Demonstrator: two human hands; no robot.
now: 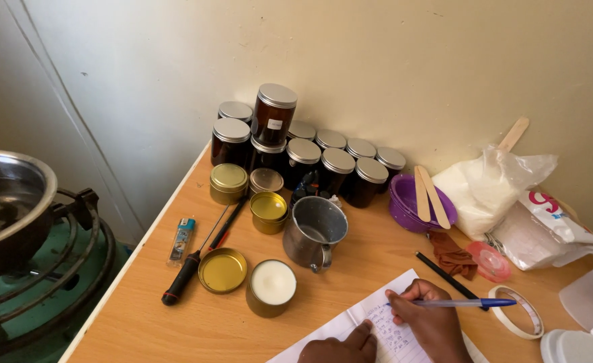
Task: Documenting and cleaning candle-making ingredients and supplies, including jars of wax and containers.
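My right hand (pixel 429 317) holds a blue pen (pixel 464 303) with its tip on a lined sheet of paper (pixel 377 316) at the table's front edge. My left hand (pixel 340 348) rests flat on the same sheet, just left of the writing. A gold tin filled with white wax (pixel 271 287) stands left of the paper, beside its loose gold lid (pixel 222 270). A metal mug (pixel 314 232) stands behind the tin.
Several dark jars with silver lids (pixel 303 151) line the wall. Nearby lie a screwdriver (pixel 187 269), a lighter (pixel 181 238), a purple bowl with wooden sticks (pixel 421 202), bags of white flakes (pixel 491 188), a tape roll (pixel 520 311) and a black pencil (pixel 444 274). A pot on a gas burner (pixel 14 222) stands left.
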